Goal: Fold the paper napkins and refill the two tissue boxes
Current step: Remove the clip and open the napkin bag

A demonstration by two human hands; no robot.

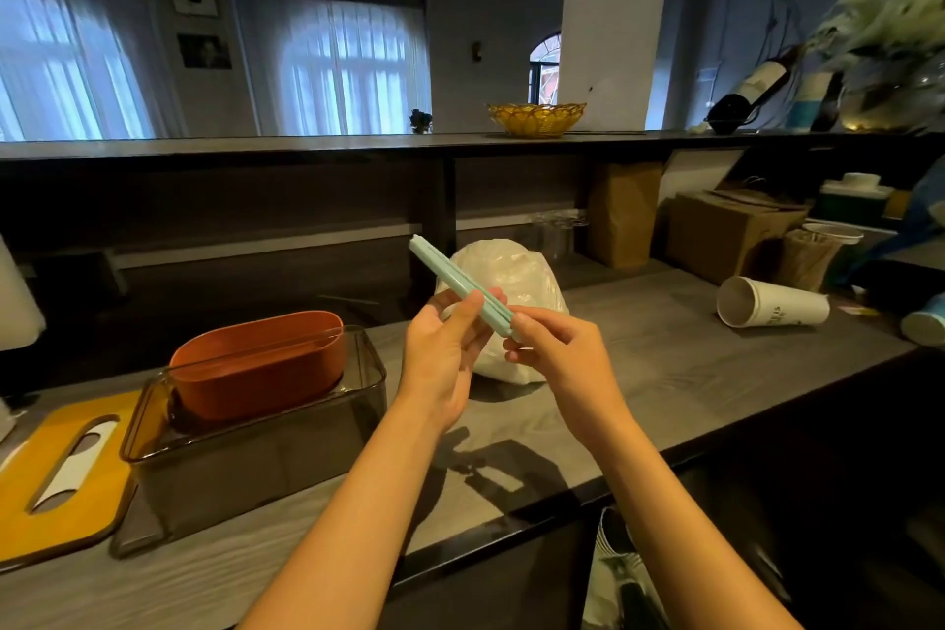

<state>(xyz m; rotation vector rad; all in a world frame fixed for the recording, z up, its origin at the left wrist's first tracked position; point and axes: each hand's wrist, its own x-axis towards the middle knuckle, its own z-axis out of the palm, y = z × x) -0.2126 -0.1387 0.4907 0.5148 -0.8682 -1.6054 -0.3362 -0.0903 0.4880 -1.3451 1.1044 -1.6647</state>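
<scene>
Both our hands hold one pale green clip stick (455, 282) above the counter (665, 363). Our left hand (444, 354) has its palm turned up, the thumb and fingers curled round the stick's near part. Our right hand (555, 352) pinches the near end between thumb and curled fingers. From that grip the stick slants up and away to the left, its far end free in the air.

Just behind the grip, partly hidden by our fingers, a white plastic bag (503, 289) sits on the counter; we cannot tell what is in it. To the left of the grip stands a smoky clear tissue box (255, 445), with an orange tissue box (261, 363) resting inside its open top. Further left lies a yellow lid (61, 471) with a slot, flat on the counter. Well to the right of the grip a white paper cup (769, 303) lies on its side, and beyond it stand brown cardboard boxes (726, 235). Up on the far ledge sits a golden basket (535, 118).
</scene>
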